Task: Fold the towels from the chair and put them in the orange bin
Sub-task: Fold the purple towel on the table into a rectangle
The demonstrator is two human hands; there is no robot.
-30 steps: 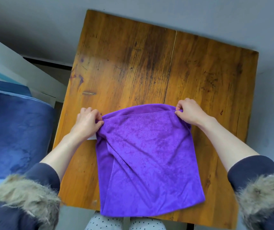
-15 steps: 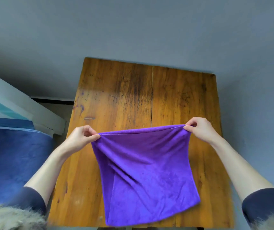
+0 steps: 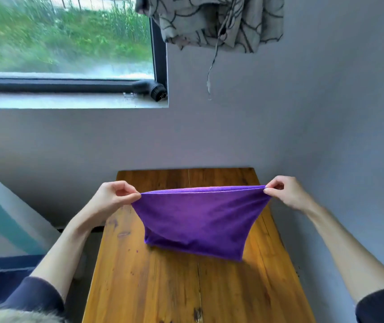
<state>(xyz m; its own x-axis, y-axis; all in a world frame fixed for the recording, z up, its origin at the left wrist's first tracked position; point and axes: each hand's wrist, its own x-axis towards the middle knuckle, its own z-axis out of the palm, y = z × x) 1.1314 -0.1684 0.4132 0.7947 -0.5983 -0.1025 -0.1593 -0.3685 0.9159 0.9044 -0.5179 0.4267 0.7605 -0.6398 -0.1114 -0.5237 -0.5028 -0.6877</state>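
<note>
Two hands — left hand, right hand — are pinching the purple towel taut at centre frame above the table; a loosening corner is risking the hanging fold — already doubled — collapsing.

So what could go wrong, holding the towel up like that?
Each hand, left and right, only pinches a top corner of the towel, so a slipped grip would probably drop that side and undo the fold. The lower edge hangs skewed, lower on the right, so laying it back on the table may leave it crooked.
</note>
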